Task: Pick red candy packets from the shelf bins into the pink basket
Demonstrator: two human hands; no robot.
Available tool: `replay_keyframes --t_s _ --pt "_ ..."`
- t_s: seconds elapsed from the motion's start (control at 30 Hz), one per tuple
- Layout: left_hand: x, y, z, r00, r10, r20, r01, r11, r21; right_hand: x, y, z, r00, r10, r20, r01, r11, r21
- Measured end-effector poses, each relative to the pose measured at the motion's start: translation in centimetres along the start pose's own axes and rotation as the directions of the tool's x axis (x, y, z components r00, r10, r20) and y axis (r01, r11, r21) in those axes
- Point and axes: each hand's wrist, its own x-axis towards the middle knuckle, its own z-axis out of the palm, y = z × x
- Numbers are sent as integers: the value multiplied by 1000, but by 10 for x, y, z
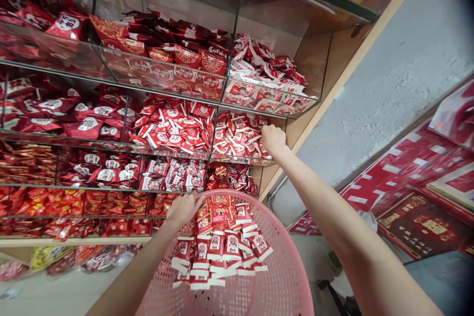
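My left hand (184, 209) grips the far rim of a pink perforated plastic basket (281, 276), fingers curled over the edge. Inside the basket lies a heap of small red-and-white candy packets (222, 247). My right hand (272, 139) reaches up into a glass shelf bin (240, 159) of the same red-and-white packets (237, 136), fingers closed among them; what they hold is hidden.
Tiered glass shelves hold several bins of red wrapped sweets (170, 128), with dark red packs (74, 113) at left. A wooden frame (333, 84) and grey wall (400, 74) stand to the right. Red printed paper goods (425, 192) lie at lower right.
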Motion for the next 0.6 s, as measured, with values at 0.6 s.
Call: replay_keyframes --t_s 0.6 --pt "-1 3 -2 1000 -19 23 19 1000 -2 -151 -14 48 917 -347 199 -321 -342 883"
